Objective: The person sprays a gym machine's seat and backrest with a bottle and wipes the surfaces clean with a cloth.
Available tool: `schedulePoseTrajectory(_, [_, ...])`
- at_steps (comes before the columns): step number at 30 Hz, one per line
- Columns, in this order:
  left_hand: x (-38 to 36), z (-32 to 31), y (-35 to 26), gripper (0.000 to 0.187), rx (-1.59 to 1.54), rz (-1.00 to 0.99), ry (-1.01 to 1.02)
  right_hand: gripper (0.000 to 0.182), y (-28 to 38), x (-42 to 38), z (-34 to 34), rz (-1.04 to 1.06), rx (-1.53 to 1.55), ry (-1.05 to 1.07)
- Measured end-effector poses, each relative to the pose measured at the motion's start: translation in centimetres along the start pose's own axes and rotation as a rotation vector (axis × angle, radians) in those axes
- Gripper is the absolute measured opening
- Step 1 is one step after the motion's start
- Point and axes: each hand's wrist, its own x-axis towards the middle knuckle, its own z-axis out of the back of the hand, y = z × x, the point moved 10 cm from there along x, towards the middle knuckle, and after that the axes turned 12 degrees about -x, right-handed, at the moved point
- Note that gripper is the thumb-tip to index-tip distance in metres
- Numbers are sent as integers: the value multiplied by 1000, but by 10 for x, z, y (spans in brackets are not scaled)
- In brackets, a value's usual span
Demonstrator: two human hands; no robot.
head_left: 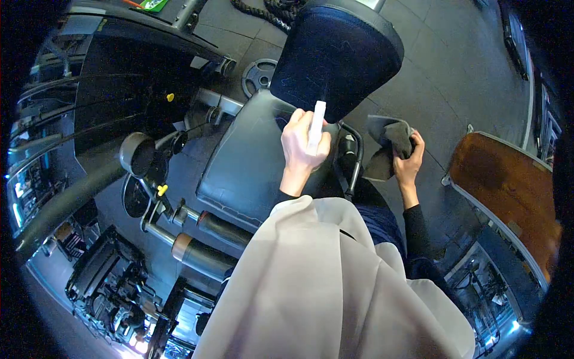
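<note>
Left grip (pixel 305 142) clasps spray bottle (pixel 317 127), contents hidden; right grip (pixel 409 163), cloth (pixel 391 137).

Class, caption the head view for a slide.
Apparent white sprayer in left hand, grey cloth in right hand, by a black pad.

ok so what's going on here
A person is at a gym bench. Their left hand grips what looks like a white spray bottle, pointed toward the black backrest, above the edge of the seat. Their right hand holds a bunched grey cloth off to the right, away from the padding.
</note>
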Motion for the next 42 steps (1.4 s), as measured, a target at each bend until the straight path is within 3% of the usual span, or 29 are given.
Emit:
schedulePoseTrajectory(3, [-5,10,4,15,-22,31,-97,53,11,8,-1,-7,31,-35])
schedulePoseTrajectory(6, [-11,9,18,15,-60,99,-64,52,16,11,-3,11,28,-44])
schedulePoseTrajectory(10, [-9,2,10,16,-72,7,55,59,13,9,-5,-64,205,-66])
schedulePoseTrajectory(18, [-28,7,13,21,-22,85,17,62,23,31,-6,-107,323,-104])
schedulePoseTrajectory(32, [-142,-46,-45,19,-61,-16,-100,52,61,52,-2,103,406,-167])
schedulePoseTrajectory(38, [-181,-75,-57,21,-112,3,-92,53,25,35,-6,-135,703,-107])
schedulePoseTrajectory(42, [-205,-72,-66,30,-74,-46,-50,62,14,17,7,-80,471,-244])
